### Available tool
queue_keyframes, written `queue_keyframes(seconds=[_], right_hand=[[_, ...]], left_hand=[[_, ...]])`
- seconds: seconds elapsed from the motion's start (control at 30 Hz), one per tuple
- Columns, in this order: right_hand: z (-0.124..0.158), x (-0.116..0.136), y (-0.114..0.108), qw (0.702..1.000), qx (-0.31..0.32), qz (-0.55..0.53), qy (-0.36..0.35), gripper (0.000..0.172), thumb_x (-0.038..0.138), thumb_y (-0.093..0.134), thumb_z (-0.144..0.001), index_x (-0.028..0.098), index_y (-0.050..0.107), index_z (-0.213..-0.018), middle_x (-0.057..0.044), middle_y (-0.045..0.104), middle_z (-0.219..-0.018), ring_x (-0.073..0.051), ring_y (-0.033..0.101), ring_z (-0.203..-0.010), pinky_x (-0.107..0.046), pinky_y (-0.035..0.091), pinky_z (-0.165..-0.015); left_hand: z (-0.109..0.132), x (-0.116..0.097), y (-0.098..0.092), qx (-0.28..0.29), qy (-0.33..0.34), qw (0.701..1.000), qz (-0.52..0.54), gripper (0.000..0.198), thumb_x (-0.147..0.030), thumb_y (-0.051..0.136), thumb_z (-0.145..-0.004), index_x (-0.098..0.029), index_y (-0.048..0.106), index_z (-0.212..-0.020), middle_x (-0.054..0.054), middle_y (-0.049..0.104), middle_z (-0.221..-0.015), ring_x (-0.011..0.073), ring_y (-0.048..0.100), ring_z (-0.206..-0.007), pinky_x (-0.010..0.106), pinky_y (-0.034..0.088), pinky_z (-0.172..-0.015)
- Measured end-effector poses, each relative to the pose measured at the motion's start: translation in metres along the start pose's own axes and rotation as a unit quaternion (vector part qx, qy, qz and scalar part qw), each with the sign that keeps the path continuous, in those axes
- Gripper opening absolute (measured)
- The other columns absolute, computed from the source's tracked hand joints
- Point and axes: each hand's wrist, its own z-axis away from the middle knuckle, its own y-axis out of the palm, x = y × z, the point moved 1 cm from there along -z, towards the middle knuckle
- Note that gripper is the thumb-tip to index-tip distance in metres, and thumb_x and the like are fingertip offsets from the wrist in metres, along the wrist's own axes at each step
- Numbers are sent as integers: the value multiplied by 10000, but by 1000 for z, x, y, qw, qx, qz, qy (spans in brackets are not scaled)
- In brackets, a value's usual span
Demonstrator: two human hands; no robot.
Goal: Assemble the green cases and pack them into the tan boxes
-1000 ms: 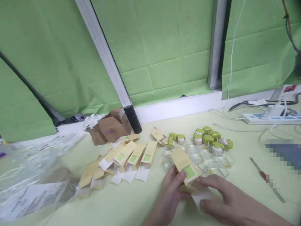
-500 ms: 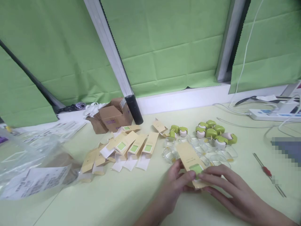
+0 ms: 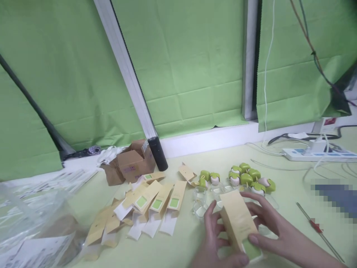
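A tan cardboard box (image 3: 237,216) with a green patch at its near end is held between my two hands, opened out into a full box shape. My left hand (image 3: 216,238) grips its left side, thumb along the near bottom corner. On the right side, my right hand (image 3: 267,223) has its thumb on the face by the green patch and its fingers behind. Just beyond lie clear plastic cups (image 3: 200,203), partly hidden by the box and hands. Several green-and-white small items (image 3: 247,178) sit behind the cups.
Several similar tan boxes (image 3: 157,197) with loose flaps lie left of my hands. Farther back stand a brown carton (image 3: 134,163) and a black cylinder (image 3: 158,153). Plastic bags (image 3: 41,219) fill the left. A red-handled tool (image 3: 316,226) and a power strip (image 3: 295,154) lie right.
The box has gone from flattish to squared open, and my hands have shifted to its two sides. The view has tilted up, so the table items appear lower.
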Motion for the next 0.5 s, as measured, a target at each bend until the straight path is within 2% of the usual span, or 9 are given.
queue_keyframes(seconds=[0.07, 0.1, 0.13, 0.2, 0.23, 0.3, 0.33, 0.4, 0.5], right_hand=[[-5, 1, -19, 999, -41, -5, 1, 703, 385, 662, -767, 282, 258, -1332, -108, 600, -1129, -258, 635, -889, -456, 545, -798], [-6, 1, -32, 996, -90, 17, 3, 707, 419, 661, -756, 267, 275, -1329, -109, 602, -1110, -265, 635, -881, -451, 550, -784], [-7, 0, -48, 987, -152, 59, 9, 712, 449, 654, -747, 254, 286, -1324, -115, 590, -1111, -274, 630, -884, -445, 553, -768], [-6, -4, -83, 940, -276, 201, 28, 707, 479, 619, -747, 220, 295, -1320, -145, 539, -1149, -310, 597, -945, -451, 540, -773], [-5, -8, -99, 904, -317, 284, 41, 692, 476, 597, -751, 193, 305, -1311, -171, 509, -1169, -345, 564, -998, -471, 520, -794], [-3, -23, -126, 838, -345, 418, 68, 587, 419, 537, -774, 132, 364, -1256, -226, 482, -1160, -422, 475, -1103, -524, 454, -852], [-3, -32, -136, 826, -342, 441, 78, 537, 377, 524, -773, 105, 396, -1218, -245, 491, -1127, -446, 464, -1107, -539, 436, -852], [-6, -53, -143, 831, -324, 442, 88, 459, 297, 510, -755, 84, 440, -1156, -234, 535, -1028, -428, 518, -1045, -501, 456, -822], [-16, -79, -137, 850, -323, 409, 75, 471, 231, 502, -724, 89, 433, -1168, -188, 561, -1003, -343, 577, -995, -386, 488, -818]], left_hand=[[-5, -7, -11, -9, 12, 993, -120, 1072, -465, 700, -657, -256, -15, -1428, 153, 330, -1424, 310, 445, -1205, 472, 382, -963], [-9, -13, -21, -34, 12, 976, -216, 943, -472, 639, -717, -251, 68, -1434, 137, 337, -1434, 311, 396, -1249, 489, 320, -1014], [-13, -19, -34, -69, -3, 942, -329, 741, -467, 543, -796, -251, 203, -1418, 113, 362, -1431, 304, 333, -1293, 491, 259, -1051], [-22, -34, -62, -157, -38, 812, -562, 483, -427, 483, -827, -225, 497, -1265, 85, 467, -1366, 315, 261, -1314, 479, 168, -1085], [-26, -39, -76, -174, -73, 747, -637, 424, -398, 448, -843, -241, 540, -1227, 58, 498, -1344, 308, 283, -1296, 471, 167, -1081], [-29, -45, -97, -203, -108, 709, -666, 411, -335, 421, -843, -172, 575, -1188, 116, 523, -1311, 347, 330, -1245, 526, 161, -1047], [-29, -46, -105, -211, -124, 703, -668, 436, -333, 417, -837, -135, 568, -1195, 149, 522, -1303, 367, 354, -1218, 547, 176, -1024], [-25, -44, -111, -221, -142, 699, -665, 497, -369, 431, -818, -83, 551, -1206, 191, 508, -1302, 393, 365, -1201, 557, 200, -998], [-18, -39, -107, -219, -147, 703, -660, 535, -400, 500, -755, -114, 550, -1205, 155, 497, -1316, 357, 347, -1232, 483, 214, -1019]])
